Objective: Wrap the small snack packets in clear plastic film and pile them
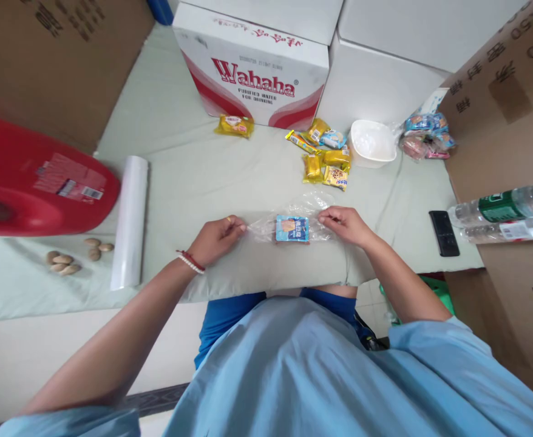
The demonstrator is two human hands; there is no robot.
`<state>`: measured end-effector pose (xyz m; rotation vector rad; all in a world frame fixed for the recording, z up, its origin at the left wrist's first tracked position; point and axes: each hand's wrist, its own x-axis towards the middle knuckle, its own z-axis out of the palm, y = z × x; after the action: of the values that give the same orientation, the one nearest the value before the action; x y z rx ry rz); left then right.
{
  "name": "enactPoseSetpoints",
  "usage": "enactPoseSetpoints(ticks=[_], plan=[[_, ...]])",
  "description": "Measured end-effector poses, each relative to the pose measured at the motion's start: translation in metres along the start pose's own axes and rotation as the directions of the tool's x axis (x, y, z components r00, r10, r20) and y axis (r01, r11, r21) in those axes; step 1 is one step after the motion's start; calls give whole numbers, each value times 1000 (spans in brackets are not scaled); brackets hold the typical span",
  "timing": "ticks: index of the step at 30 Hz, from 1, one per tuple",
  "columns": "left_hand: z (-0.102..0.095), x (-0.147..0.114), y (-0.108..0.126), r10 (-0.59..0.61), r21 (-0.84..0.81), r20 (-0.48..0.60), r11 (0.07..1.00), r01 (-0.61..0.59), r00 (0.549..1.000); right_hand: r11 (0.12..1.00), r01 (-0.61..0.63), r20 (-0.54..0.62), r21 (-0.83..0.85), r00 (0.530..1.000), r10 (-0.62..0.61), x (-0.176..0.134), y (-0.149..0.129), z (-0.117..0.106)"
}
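1. Surface: pale green cloth (193, 176) over the table, lightly creased, its near edge just in front of my lap.
2. Left hand (221, 238): thumb and fingers pinching the left end of some clear plastic film (260, 230). Sheet or bag, I cannot tell.
3. Right hand (345, 224): fingertips pinching the same film at its right side. My hands are apart, the film spanning the gap.
4. Between my hands: a blue snack packet (292, 229), printed side up, within the film's spread. Whether inside it or on top, I cannot tell.
5. Left of my left hand: a white roll (130, 224), two small groups of brown nut-like pieces (62, 263), and a big red plastic jug (20, 176) farther out.
6. Beyond my hands: one yellow-wrapped snack (234, 125) just in front of a Wahaha water carton (257, 79). Nearer my right hand, a cluster of snack packets (312, 168), yellow, blue and cream, with a white plastic bowl (373, 139) beside it.
7. Farther right, past the bowl: bagged snacks (424, 136), blue and pinkish.
8. Right of my right hand: a dark phone (444, 233) lying flat, then two clear plastic bottles (498, 207), one green-labelled.
9. Room: plain white boxes (380, 91) beyond my right hand; printed brown cardboard (512, 145) rising on both sides of me. Below the table, pale floor (166, 346) with a dark patterned band.
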<state>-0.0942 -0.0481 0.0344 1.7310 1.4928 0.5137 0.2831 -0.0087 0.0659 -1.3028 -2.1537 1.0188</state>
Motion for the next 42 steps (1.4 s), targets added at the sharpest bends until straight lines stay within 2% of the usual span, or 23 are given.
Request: enactPoseSetpoints(ticks=[4, 7, 10, 12, 15, 18, 20, 22, 25, 27, 31, 34, 37, 42], plan=[[6, 16, 11, -57, -25, -11, 998, 57, 998, 987, -149, 21, -64, 988, 150, 27, 18, 7], [10, 18, 15, -20, -56, -22, 998, 19, 1000, 983, -145, -17, -110, 989, 144, 28, 20, 9], [12, 18, 13, -33, -90, -61, 996, 28, 998, 996, -34, -80, -78, 996, 28, 21, 7, 4], [12, 19, 11, -56, -113, -77, 993, 47, 995, 993, 102, -58, -51, 993, -105, 17, -6, 1], [12, 20, 6, -80, -134, -81, 989, 68, 994, 961, 268, 8, -75, 963, -268, 14, -21, 4], [12, 22, 2, -83, -103, -57, 992, 77, 995, 944, 289, 40, -159, 957, -287, 18, -22, 19], [13, 24, -1, -35, -58, -38, 998, 33, 999, 940, 276, 53, -199, 961, -271, 22, -18, 31], [13, 27, -2, 74, -7, -27, 997, -74, 997, 938, 273, 68, -212, 962, -264, 28, -16, 41], [17, 32, 3, 265, 74, 6, 962, -264, 964, 943, 268, 77, -195, 963, -258, 36, -19, 51], [20, 35, 10, 304, 148, 32, 941, -305, 952, 949, 266, 75, -170, 964, -257, 41, -22, 53], [25, 40, 21, 208, 294, 37, 932, -210, 977, 959, 229, 88, -164, 972, -218, 47, -24, 55], [25, 43, 22, 86, 217, -37, 973, -77, 996, 965, 189, 75, -180, 981, -178, 48, -23, 55], [24, 45, 20, -80, 97, -115, 991, 91, 990, 965, 213, 67, -153, 977, -205, 44, -24, 53], [24, 46, 19, -153, 71, -153, 984, 165, 976, 927, 348, 92, -136, 937, -338, 38, -30, 52]])
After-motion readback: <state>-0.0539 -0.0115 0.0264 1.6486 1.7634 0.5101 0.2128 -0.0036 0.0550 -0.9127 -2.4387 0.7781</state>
